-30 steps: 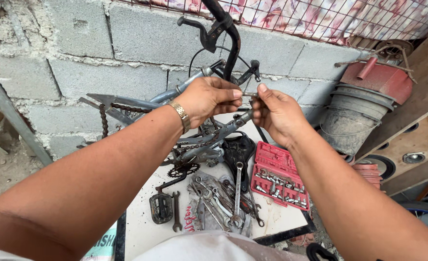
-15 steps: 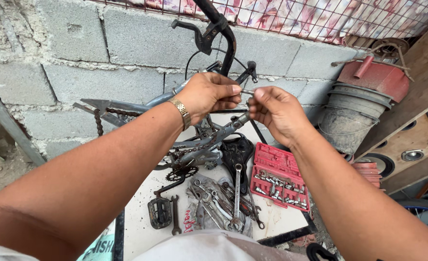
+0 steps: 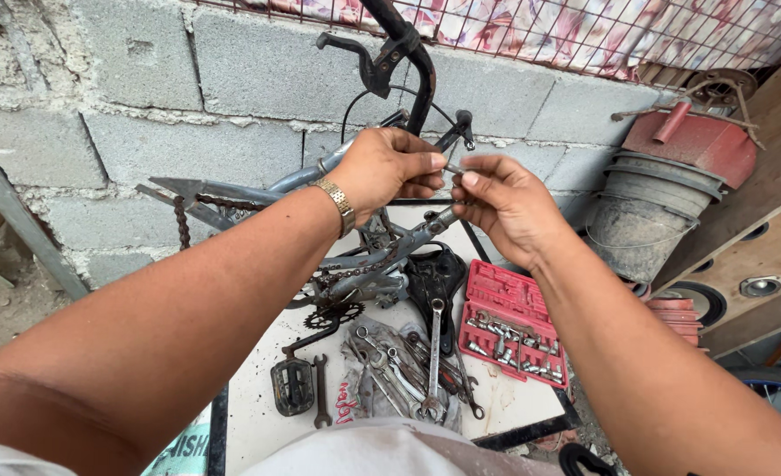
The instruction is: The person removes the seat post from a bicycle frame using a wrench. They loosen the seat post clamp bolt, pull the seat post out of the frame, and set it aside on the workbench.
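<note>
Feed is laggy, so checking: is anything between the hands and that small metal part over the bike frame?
Nothing visible. The left hand and right hand both already pinch the small metal part at their fingertips, above the bike frame.

Red socket-set case (image 3: 514, 323), open, rectangular, lies on the surface well below the fingers (image 3: 468, 179), slightly right. White-green printed sack (image 3: 183, 441), corner only, far below and left of them. No screens.
</note>
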